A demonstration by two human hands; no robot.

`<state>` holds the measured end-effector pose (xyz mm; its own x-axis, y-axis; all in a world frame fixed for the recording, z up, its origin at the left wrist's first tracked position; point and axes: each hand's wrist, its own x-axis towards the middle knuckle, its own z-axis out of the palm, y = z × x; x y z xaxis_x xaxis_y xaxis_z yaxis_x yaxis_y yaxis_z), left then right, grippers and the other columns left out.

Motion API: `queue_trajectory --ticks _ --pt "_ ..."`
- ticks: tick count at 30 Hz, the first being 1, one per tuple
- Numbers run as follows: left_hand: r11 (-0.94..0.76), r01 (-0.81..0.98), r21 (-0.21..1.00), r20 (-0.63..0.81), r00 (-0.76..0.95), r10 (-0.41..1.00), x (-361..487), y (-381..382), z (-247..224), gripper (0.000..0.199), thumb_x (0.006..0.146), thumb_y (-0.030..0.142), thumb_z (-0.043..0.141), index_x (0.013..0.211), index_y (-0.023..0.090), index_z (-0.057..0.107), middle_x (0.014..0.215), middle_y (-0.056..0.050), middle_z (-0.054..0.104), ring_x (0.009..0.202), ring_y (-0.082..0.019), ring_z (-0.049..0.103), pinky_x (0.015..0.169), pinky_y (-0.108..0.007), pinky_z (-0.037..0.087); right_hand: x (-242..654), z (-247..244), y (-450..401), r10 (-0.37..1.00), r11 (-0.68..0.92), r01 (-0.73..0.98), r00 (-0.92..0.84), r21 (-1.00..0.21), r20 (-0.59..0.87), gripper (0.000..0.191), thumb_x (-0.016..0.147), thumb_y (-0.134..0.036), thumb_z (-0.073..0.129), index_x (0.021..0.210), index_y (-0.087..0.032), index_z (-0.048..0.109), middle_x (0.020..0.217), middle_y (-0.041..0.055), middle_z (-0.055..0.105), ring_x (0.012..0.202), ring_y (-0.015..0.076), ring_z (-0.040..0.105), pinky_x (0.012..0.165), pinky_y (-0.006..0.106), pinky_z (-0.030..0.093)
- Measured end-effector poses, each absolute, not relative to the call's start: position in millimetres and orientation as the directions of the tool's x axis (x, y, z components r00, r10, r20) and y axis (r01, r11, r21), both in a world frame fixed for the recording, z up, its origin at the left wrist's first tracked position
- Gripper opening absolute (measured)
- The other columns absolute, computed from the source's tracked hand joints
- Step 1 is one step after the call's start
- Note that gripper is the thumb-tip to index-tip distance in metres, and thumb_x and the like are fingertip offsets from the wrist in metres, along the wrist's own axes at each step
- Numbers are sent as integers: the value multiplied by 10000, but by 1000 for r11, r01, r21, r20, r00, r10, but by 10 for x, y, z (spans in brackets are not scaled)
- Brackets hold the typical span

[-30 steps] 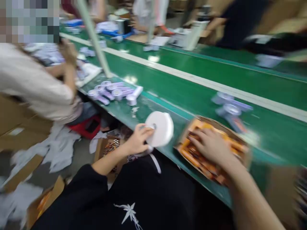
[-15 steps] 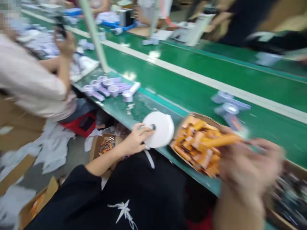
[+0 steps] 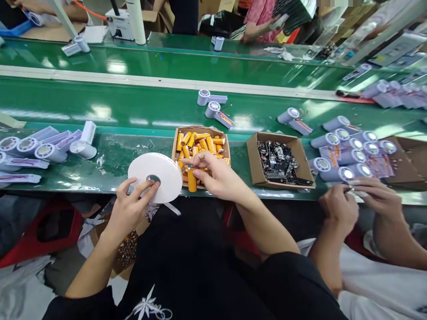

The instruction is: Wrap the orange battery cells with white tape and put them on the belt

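My left hand (image 3: 133, 202) grips a roll of white tape (image 3: 150, 171), its fingers at the dark centre hole. A loose white tape end (image 3: 172, 209) hangs from the roll's lower edge. Just right of the roll, my right hand (image 3: 215, 173) pinches an orange cylindrical battery (image 3: 192, 179), held upright at the front edge of a cardboard box (image 3: 227, 144). Many similar orange batteries (image 3: 203, 141) lie jumbled in that box, partly hidden behind my right hand.
Lavender handheld-fan-like housings (image 3: 50, 151) lie at left, others (image 3: 213, 109) on the green belt (image 3: 150, 104). A second box (image 3: 251, 162) holds small dark circuit parts. At right, a co-worker's hands (image 3: 363, 200) work beside grouped housings (image 3: 353, 155).
My view has swung to the right, bringing the parts box and co-worker's hands into sight. My right hand, blurred earlier, has come closer to the tape roll with the battery.
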<state>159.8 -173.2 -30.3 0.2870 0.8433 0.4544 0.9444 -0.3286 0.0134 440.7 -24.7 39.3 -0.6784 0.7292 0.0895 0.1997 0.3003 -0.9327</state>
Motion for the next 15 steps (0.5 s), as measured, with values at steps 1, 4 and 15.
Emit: queue_trajectory --ticks 1,4,15 --pt "-334 942 9 455 294 841 1595 -1730 -290 775 940 30 665 1638 348 550 1347 -53 790 1404 -321 530 1192 -483 491 4427 398 -234 722 287 181 -686 -941 88 128 1015 -194 538 1045 -287 456 1263 107 795 1374 284 731 1049 456 609" --pt "-365 931 -17 441 334 833 1604 -1729 -266 753 958 38 663 1633 354 562 1365 -29 788 1397 -308 536 1213 -471 466 4448 385 -194 704 263 166 -706 -950 71 128 1017 -190 529 1053 -286 452 1256 109 802 1353 273 740 1040 454 611" --pt "-371 915 -156 457 400 794 1593 -1707 -180 678 985 60 670 1605 326 600 1342 8 803 1199 -305 524 1273 -522 442 4449 208 -233 744 193 175 -668 -966 27 350 964 -309 747 1286 -275 614 1167 48 778 1113 215 769 893 339 662"
